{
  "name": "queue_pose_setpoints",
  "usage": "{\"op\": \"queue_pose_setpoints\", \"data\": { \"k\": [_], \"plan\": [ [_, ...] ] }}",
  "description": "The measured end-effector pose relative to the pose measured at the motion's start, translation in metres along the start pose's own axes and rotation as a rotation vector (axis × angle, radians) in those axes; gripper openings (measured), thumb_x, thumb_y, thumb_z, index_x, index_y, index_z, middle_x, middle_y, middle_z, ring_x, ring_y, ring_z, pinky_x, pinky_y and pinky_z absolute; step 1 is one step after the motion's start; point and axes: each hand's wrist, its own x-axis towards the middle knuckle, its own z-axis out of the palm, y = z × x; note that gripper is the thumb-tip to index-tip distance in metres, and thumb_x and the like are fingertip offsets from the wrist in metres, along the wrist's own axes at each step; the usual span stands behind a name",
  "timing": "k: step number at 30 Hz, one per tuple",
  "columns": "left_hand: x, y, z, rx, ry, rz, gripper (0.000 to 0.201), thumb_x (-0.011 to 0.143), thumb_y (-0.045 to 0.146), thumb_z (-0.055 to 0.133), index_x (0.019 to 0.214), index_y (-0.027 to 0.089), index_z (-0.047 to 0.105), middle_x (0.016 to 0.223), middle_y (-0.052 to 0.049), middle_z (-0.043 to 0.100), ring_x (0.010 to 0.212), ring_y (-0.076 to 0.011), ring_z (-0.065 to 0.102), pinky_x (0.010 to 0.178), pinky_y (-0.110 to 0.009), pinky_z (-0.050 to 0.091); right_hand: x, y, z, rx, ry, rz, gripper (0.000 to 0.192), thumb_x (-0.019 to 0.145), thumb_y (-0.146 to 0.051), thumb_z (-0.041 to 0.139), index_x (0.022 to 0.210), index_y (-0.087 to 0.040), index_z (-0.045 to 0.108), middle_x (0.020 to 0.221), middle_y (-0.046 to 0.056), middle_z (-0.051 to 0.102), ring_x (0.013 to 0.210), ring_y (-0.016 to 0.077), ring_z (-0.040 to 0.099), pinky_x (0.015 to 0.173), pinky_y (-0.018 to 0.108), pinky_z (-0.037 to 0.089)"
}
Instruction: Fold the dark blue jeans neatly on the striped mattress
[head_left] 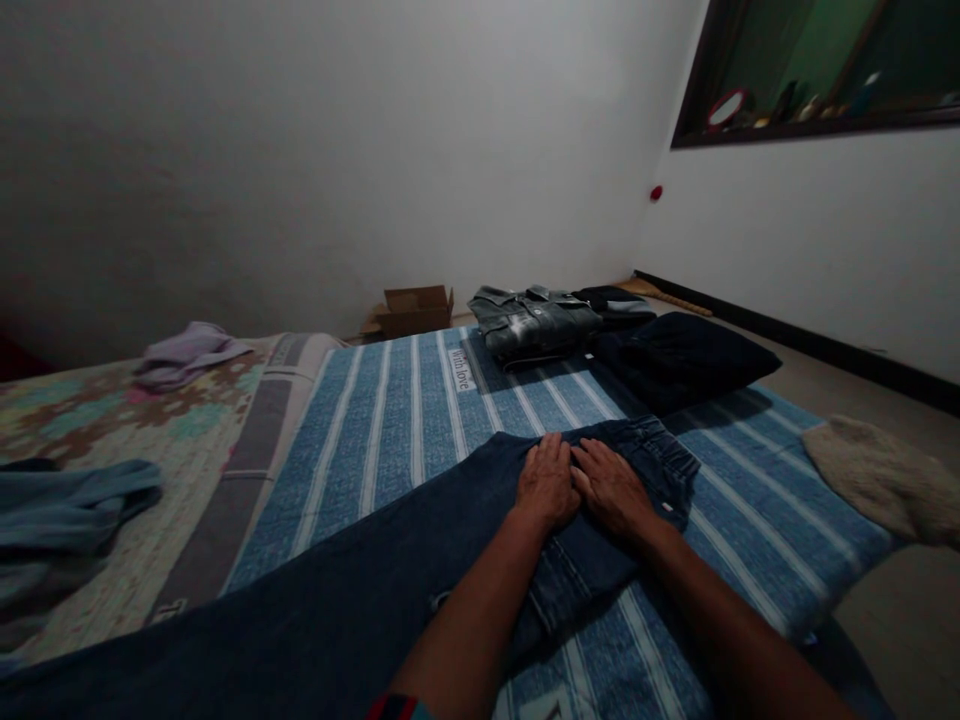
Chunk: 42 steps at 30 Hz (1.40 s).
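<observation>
A pair of dark blue jeans [315, 610] lies stretched across the blue striped sheet [390, 420], waistband toward the far right. My left hand [547, 485] and my right hand [611, 488] lie flat side by side on the jeans near the waistband, palms down, fingers pointing away from me. Neither hand grips anything; both press on the denim.
A folded grey denim jacket [532, 320] and dark folded clothes [679, 355] sit at the far end of the sheet. A cardboard box [415, 308] stands by the wall. A lilac garment [184, 355] and a blue garment [64, 510] lie on the floral cover at left. A beige cloth [881, 475] hangs at right.
</observation>
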Motion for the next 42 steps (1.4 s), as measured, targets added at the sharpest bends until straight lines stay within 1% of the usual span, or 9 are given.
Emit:
{"op": "queue_pose_setpoints", "data": {
  "k": [7, 12, 17, 21, 25, 28, 37, 40, 42],
  "plan": [
    [-0.008, -0.008, -0.016, 0.026, 0.015, -0.036, 0.060, 0.081, 0.037, 0.051, 0.133, 0.007, 0.045, 0.151, -0.018, 0.031, 0.142, -0.0290, 0.023, 0.116, -0.043, 0.018, 0.002, -0.003, -0.004, -0.002, -0.021, 0.004, 0.043, 0.096, -0.039, 0.036, 0.126, -0.016, 0.056, 0.136, 0.014, 0.052, 0.129, 0.0271, 0.043, 0.105, 0.042, 0.036],
    [-0.005, -0.031, -0.040, 0.033, 0.033, -0.122, 0.038, 0.089, 0.030, 0.045, 0.123, 0.015, 0.055, 0.146, -0.012, 0.042, 0.134, -0.0216, 0.038, 0.111, -0.033, 0.029, 0.001, -0.007, -0.009, -0.011, -0.043, 0.000, 0.047, 0.095, -0.044, 0.039, 0.132, -0.020, 0.053, 0.139, 0.015, 0.048, 0.130, 0.0293, 0.042, 0.105, 0.043, 0.034],
    [0.009, -0.056, -0.053, 0.085, 0.030, -0.196, 0.028, 0.092, 0.021, 0.038, 0.105, 0.016, 0.062, 0.118, -0.013, 0.062, 0.114, -0.0245, 0.056, 0.098, -0.039, 0.041, 0.001, -0.011, -0.014, -0.037, -0.076, 0.013, 0.047, 0.094, -0.044, 0.041, 0.134, -0.022, 0.053, 0.140, 0.017, 0.045, 0.130, 0.0313, 0.040, 0.105, 0.044, 0.033],
    [0.023, -0.072, -0.058, 0.110, -0.003, -0.159, 0.022, 0.088, 0.029, 0.049, 0.089, 0.016, 0.067, 0.106, -0.013, 0.064, 0.105, -0.0275, 0.059, 0.085, -0.035, 0.046, 0.001, -0.013, -0.015, -0.047, -0.082, 0.017, 0.046, 0.094, -0.043, 0.042, 0.134, -0.022, 0.053, 0.140, 0.017, 0.046, 0.130, 0.0313, 0.040, 0.105, 0.044, 0.033],
    [0.035, -0.085, -0.064, 0.100, -0.050, -0.085, 0.019, 0.086, 0.028, 0.052, 0.081, 0.017, 0.067, 0.095, -0.007, 0.068, 0.092, -0.0199, 0.063, 0.078, -0.026, 0.046, 0.001, -0.013, -0.013, -0.047, -0.069, 0.017, 0.046, 0.093, -0.042, 0.043, 0.133, -0.021, 0.054, 0.140, 0.018, 0.046, 0.130, 0.0311, 0.041, 0.105, 0.044, 0.033],
    [0.040, -0.091, -0.065, 0.105, -0.060, -0.065, 0.019, 0.086, 0.029, 0.052, 0.080, 0.018, 0.066, 0.087, -0.004, 0.069, 0.086, -0.0180, 0.064, 0.073, -0.024, 0.046, 0.001, -0.012, -0.011, -0.045, -0.065, 0.013, 0.046, 0.093, -0.042, 0.043, 0.133, -0.020, 0.054, 0.140, 0.018, 0.047, 0.131, 0.0313, 0.040, 0.106, 0.044, 0.032],
    [0.030, -0.092, -0.049, 0.228, 0.082, -0.107, 0.020, 0.093, 0.033, 0.044, 0.096, 0.018, 0.058, 0.090, -0.010, 0.068, 0.088, -0.0257, 0.064, 0.074, -0.035, 0.047, 0.002, -0.013, -0.013, -0.018, -0.066, 0.016, 0.046, 0.092, -0.041, 0.046, 0.133, -0.021, 0.053, 0.142, 0.016, 0.046, 0.132, 0.0303, 0.040, 0.106, 0.044, 0.032],
    [0.025, -0.081, -0.049, 0.270, 0.155, -0.064, 0.017, 0.092, 0.027, 0.045, 0.097, 0.016, 0.057, 0.105, -0.014, 0.064, 0.103, -0.0279, 0.058, 0.086, -0.039, 0.045, 0.003, -0.014, -0.013, -0.012, -0.059, 0.018, 0.046, 0.093, -0.042, 0.045, 0.133, -0.020, 0.053, 0.142, 0.017, 0.045, 0.132, 0.0301, 0.039, 0.106, 0.044, 0.033],
    [0.020, -0.071, -0.047, 0.292, 0.207, 0.035, 0.015, 0.091, 0.023, 0.046, 0.098, 0.016, 0.057, 0.114, -0.015, 0.060, 0.112, -0.0281, 0.053, 0.094, -0.041, 0.042, 0.003, -0.014, -0.012, -0.012, -0.053, 0.018, 0.046, 0.093, -0.042, 0.045, 0.133, -0.021, 0.053, 0.142, 0.017, 0.045, 0.132, 0.0302, 0.039, 0.107, 0.044, 0.032]
  ]
}}
